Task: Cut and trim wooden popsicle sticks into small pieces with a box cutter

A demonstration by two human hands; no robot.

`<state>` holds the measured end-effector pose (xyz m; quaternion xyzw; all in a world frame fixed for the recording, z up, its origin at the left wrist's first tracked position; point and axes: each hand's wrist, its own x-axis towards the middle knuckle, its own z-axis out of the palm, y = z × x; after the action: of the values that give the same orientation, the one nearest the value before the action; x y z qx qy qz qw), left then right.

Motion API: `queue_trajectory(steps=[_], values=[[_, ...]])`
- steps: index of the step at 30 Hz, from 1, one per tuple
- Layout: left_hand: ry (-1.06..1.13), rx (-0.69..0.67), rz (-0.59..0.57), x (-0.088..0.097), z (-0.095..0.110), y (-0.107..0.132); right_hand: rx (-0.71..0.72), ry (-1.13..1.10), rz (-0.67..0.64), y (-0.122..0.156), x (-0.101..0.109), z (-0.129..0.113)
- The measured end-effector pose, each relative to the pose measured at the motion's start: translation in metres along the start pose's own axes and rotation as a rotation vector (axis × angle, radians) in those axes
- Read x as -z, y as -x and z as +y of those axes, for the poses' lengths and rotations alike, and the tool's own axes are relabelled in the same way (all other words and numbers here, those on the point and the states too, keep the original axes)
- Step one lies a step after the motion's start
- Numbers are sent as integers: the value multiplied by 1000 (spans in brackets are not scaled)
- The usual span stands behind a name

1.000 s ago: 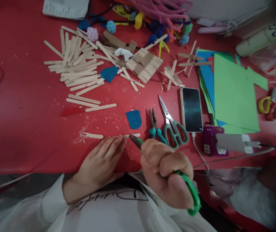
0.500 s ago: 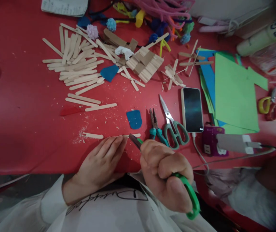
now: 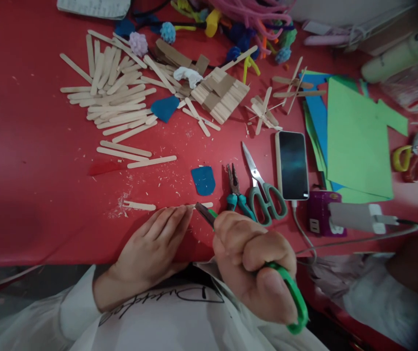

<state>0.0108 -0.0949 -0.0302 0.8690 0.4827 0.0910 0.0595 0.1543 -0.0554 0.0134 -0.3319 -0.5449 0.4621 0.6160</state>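
The right hand [image 3: 253, 263] was balled into a fist around the green-handled cutter [image 3: 294, 298], both handles squeezed in, with the dark nose poking out past the knuckles. That nose sat right at the free end of the craft stick [image 3: 204, 205]. I couldn't tell whether it was actually biting the wood.

The left hand [image 3: 150, 253] lay flat with the fingers pressed together. The fingertips pinned the stick down on the red table [image 3: 29, 195] near the front edge, so most of it was hidden under them.

My guess on handling: the stick looked super light, thin and stiff, the kind that splinters or pings off if it isn't held close to the blades. Flat pressure near the end seemed like the right spot to hold it. It was pale bare wood with rounded ends.

Around it:
- a short offcut [image 3: 139, 205] with shavings just to the left
- a blue felt scrap [image 3: 202, 179] a bit beyond
- teal pliers [image 3: 235, 192] and scissors [image 3: 263, 192] side by side
- a phone [image 3: 292, 165] next to those
- a big stick pile [image 3: 117, 102] further back
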Motion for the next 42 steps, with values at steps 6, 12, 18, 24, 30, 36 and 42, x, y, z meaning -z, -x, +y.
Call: queue_trajectory(steps=[6, 12, 18, 24, 30, 36, 42], values=[[30, 4, 8, -1, -1, 0, -2, 9, -5, 0, -1, -2], [38, 3, 1, -1, -1, 0, 3, -5, -6, 0, -1, 0], [48, 27, 9, -1, 0, 1, -7, -34, -14, 1, 0, 2], [8, -15, 12, 0, -2, 0, -34, -47, 0, -3, -1, 1], [32, -17, 24, 0, -1, 0, -54, -17, 18, -7, -3, -1], [20, -46, 32, 1, -2, -1, -22, -29, -10, -5, -7, 5], [24, 20, 26, -1, 2, 0, 99, -18, -15, 10, -3, 15]])
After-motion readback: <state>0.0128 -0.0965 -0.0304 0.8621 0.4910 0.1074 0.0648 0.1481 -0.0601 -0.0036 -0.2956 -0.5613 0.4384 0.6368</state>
